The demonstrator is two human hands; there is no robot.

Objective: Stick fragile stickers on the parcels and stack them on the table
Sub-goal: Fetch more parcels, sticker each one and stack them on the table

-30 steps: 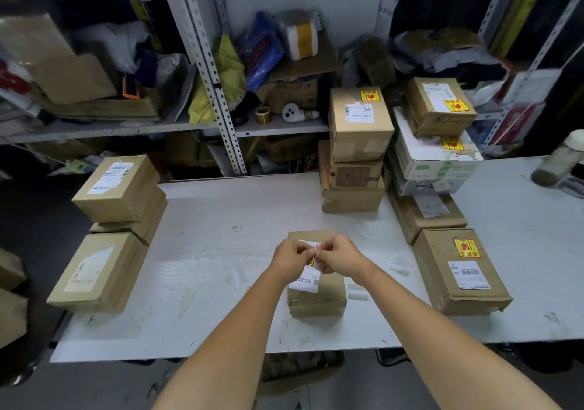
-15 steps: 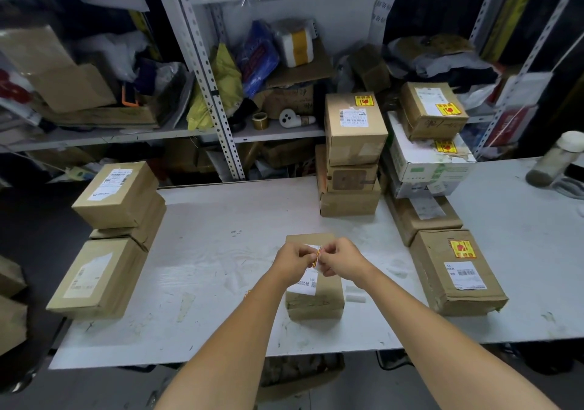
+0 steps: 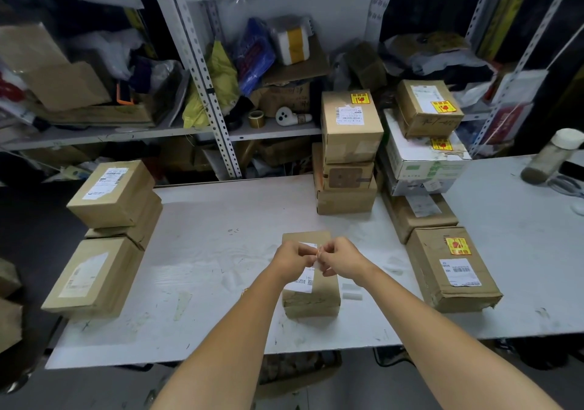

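A small brown parcel (image 3: 311, 299) with a white shipping label lies on the white table (image 3: 205, 251) in front of me. Both hands meet just above it. My left hand (image 3: 292, 256) and my right hand (image 3: 339, 259) pinch a small sticker (image 3: 317, 251) between their fingertips; only a sliver of it shows. To the right lie parcels that carry yellow fragile stickers: a flat one (image 3: 452, 270), a stack of three (image 3: 347, 153) and a pile with a white box (image 3: 423, 157). At the left table edge sit unstickered parcels (image 3: 107, 239).
Metal shelving (image 3: 202, 71) crammed with bags, cardboard and a tape roll rises behind the table. A bottle (image 3: 553, 157) stands at the far right. Small white backing strips (image 3: 352, 292) lie beside the parcel.
Both hands stay together over the small parcel, working the sticker; they shifted only slightly. The camera tilted a little.
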